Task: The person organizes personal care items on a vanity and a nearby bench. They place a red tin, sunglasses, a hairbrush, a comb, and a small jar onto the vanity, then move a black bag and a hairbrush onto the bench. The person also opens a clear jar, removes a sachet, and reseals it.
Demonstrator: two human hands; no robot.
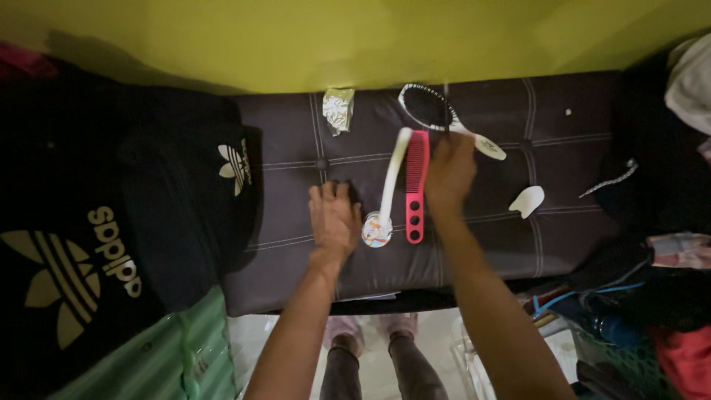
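On a dark quilted cushion (pixel 474 244), two hands work among grooming tools.

Left hand (pixel 335 218) lies flat, fingers (pixel 327 194) extended and close together, palm down beside the white long-handled brush (pixel 390 185), holding nothing. Right hand (pixel 449 172) is curled, fingers closed on a thin dark stick-like item (pixel 446 107), too slim to identify, just right of the pink comb (pixel 415 185) and touching the white oval hairbrush (pixel 444 117).
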